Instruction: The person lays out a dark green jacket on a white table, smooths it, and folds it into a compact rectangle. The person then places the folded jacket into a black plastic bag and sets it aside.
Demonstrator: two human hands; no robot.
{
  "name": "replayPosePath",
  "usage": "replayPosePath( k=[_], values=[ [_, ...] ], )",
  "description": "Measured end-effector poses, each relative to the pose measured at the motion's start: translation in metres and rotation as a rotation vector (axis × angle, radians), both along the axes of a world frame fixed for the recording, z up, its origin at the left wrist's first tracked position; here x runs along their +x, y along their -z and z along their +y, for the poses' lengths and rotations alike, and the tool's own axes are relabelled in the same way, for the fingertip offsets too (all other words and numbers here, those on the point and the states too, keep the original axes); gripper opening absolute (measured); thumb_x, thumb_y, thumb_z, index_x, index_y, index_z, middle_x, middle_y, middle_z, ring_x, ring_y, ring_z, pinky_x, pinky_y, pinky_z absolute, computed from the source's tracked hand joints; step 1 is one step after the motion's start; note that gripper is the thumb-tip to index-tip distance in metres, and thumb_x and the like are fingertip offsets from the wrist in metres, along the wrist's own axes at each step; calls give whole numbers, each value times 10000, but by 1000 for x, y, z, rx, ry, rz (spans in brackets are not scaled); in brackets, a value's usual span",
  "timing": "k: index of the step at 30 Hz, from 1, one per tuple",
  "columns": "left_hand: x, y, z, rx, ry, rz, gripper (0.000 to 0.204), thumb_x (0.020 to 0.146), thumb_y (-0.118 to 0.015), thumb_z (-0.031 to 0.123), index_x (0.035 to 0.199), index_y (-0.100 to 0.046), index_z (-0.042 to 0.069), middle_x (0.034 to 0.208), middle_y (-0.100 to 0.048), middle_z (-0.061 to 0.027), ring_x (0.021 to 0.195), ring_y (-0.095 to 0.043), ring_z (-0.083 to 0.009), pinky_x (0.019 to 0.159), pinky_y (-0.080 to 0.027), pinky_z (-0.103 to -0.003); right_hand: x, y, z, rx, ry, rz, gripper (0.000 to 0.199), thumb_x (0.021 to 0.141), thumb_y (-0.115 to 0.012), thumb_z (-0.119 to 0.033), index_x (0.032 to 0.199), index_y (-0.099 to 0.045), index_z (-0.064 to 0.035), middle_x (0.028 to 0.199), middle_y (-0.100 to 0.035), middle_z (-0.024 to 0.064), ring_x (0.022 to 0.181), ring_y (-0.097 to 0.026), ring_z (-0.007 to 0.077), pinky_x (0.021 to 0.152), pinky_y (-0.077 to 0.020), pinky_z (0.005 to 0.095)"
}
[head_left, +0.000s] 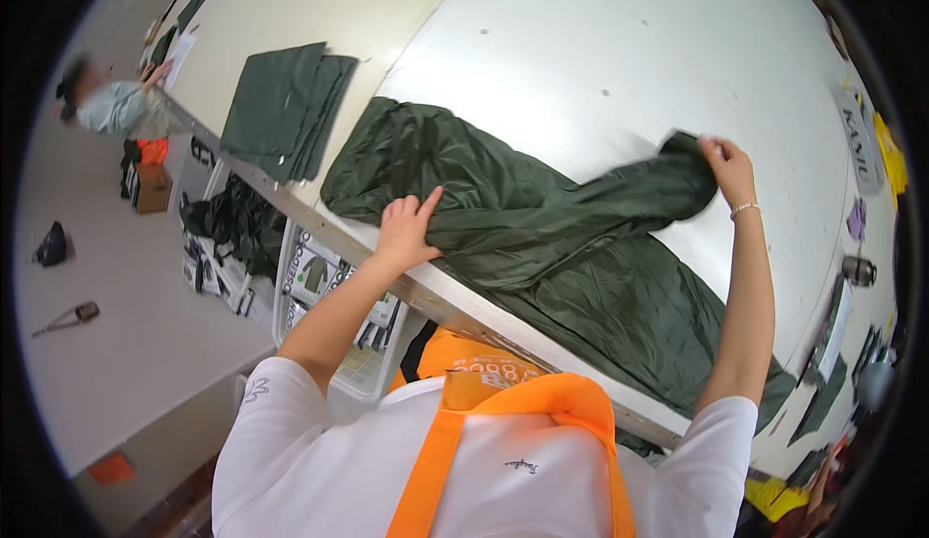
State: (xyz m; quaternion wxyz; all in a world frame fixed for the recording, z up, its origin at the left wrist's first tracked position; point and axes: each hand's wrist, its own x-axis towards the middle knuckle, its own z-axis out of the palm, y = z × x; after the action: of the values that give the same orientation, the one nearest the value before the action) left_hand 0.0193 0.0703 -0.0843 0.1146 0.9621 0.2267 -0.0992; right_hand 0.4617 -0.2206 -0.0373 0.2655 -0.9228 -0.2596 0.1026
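Note:
A large dark green garment [503, 219] of thin, shiny fabric lies crumpled along the near edge of the white table [523, 35]. My left hand [406, 231] presses on its left part, fingers stretched out over the cloth. Farther right, my right hand [732, 172] pinches the end of a sleeve-like length of the garment and lifts it off the tabletop. That lifted end is slightly blurred. To the left of the garment rests a stack of folded dark green cloth [285, 112], touched by neither hand.
Below the table's left edge stands a white plastic basket [288, 282] with printed packages, beside a pile of black cloth [237, 224]. A person [116, 107] works at the table's far left end. At the right sit a small metal container [858, 270] and a grey bag [859, 141].

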Motion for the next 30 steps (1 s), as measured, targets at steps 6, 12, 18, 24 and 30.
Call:
replayPosePath(
  k=[6,12,18,24,30],
  values=[
    [-20,-12,29,-354,71,-237,894,595,-815,365,1361,-433,110,1055,-527,-128,1000,-476,-327,921,-361,-426,-52,-104,-116,-148,110,107,438,920,-537,-365,924,-655,57,834,-669,135,766,-601,175,678,-461,340],
    [12,-18,96,-30,-70,-848,768,668,-611,100,1386,-346,42,1332,-441,-185,1268,-383,-367,1070,-273,-471,-249,-276,-380,-390,578,-747,386,936,-518,-234,1205,-568,38,1195,-599,156,1084,-578,246,957,-435,338],
    [64,29,162,134,-69,-537,556,673,-635,-7,1200,-526,135,1185,-557,-107,1146,-499,-311,964,-392,-425,-404,-331,-398,-499,976,-765,374,938,-498,-255,1164,-585,30,1138,-616,148,1032,-591,244,920,-450,342],
    [78,18,158,-192,225,-825,626,732,-625,32,1334,-456,64,1352,-472,-170,1240,-451,-343,1040,-347,-399,-477,-405,-349,-503,1034,-899,371,941,-478,-277,1124,-603,21,1081,-633,140,981,-603,242,883,-464,347],
    [64,35,177,-586,59,-675,118,770,-496,-100,779,-570,-8,1009,-636,-76,1080,-559,-251,958,-392,-311,-345,-271,-307,105,883,-687,333,966,-469,-256,1131,-603,-1,1085,-640,135,999,-608,259,888,-460,358]
  ],
)
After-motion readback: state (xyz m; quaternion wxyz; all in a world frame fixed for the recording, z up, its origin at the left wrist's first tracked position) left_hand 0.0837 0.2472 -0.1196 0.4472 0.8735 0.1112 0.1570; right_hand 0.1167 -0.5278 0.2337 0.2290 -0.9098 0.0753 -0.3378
